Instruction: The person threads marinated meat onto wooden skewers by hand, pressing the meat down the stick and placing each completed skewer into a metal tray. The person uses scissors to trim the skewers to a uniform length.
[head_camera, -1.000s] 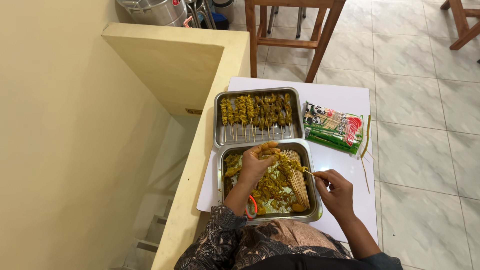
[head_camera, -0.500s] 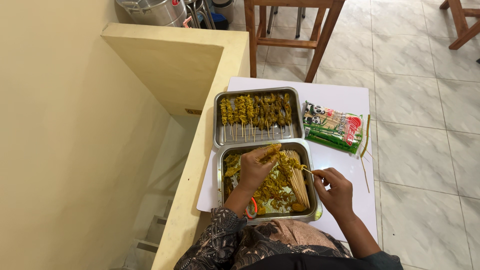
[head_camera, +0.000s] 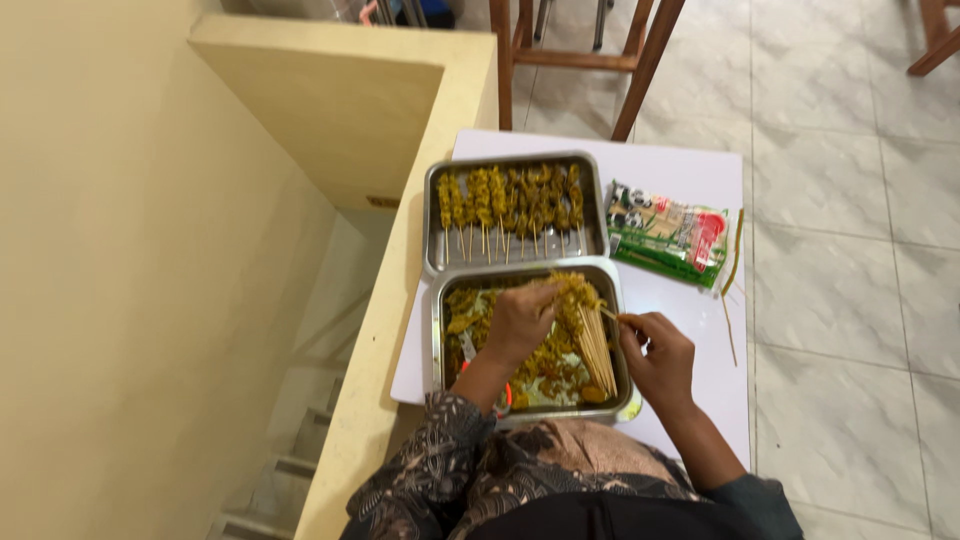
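The left hand (head_camera: 518, 325) reaches forward over the near rectangular steel tray (head_camera: 437, 330) of yellow marinated meat pieces (head_camera: 470, 310), wrist bent, fingers curled around a clump of that meat. Just to its right, the right hand (head_camera: 657, 352) hovers at the tray's rim, fingertips pinched on a thin bamboo skewer (head_camera: 610, 316). A bundle of bare bamboo skewers (head_camera: 597, 350) lies in the tray between both hands. Beyond them sits a second steel tray (head_camera: 432, 235) with finished meat skewers (head_camera: 510, 195).

White table (head_camera: 690, 165) carries two steel trays, far tray (head_camera: 436, 225) touching near tray (head_camera: 437, 340), a packet of skewers (head_camera: 665, 232) beside them.
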